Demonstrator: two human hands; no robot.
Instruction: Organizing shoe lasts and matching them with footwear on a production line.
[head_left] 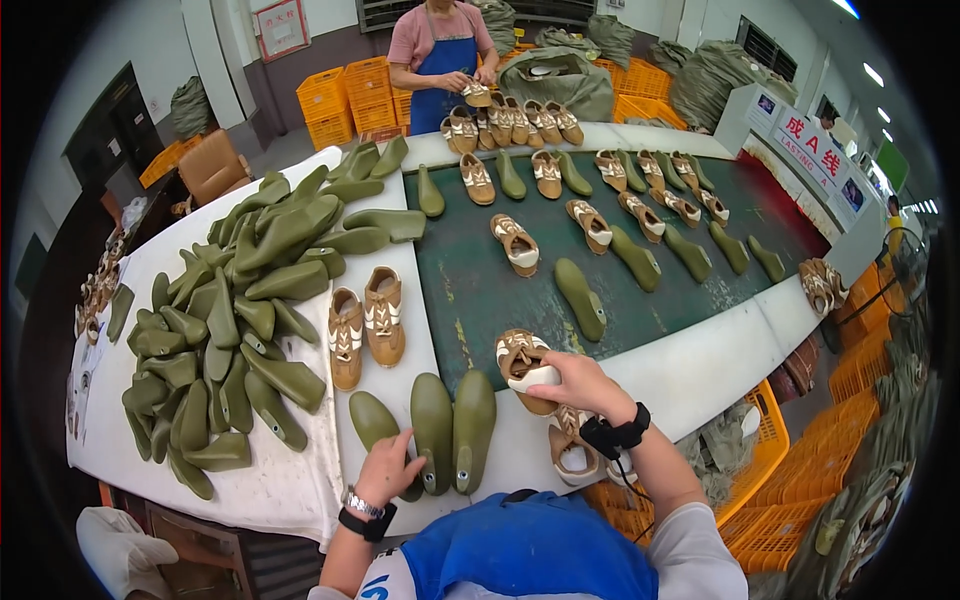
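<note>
My right hand (578, 384) grips a brown and white sneaker (522, 358) by its white heel, at the near edge of the green belt. Close to my body, my left hand (388, 470) is closed over the middle of a dark green shoe last (372, 415); part of that last is hidden under the hand. Two more green lasts, one (432, 425) beside my left fingers and another (473, 425) to its right, lie side by side on the white tabletop. Below my right wrist sit more sneakers (572, 455), partly covered by the forearm.
A heap of green lasts (240, 300) covers the white table on the left. A pair of sneakers (383, 315) stands beside it. Sneakers and lasts lie in rows on the green belt (480, 310). Across it, a person in a blue apron (447, 70) handles a shoe. Orange crates (765, 450) stand right.
</note>
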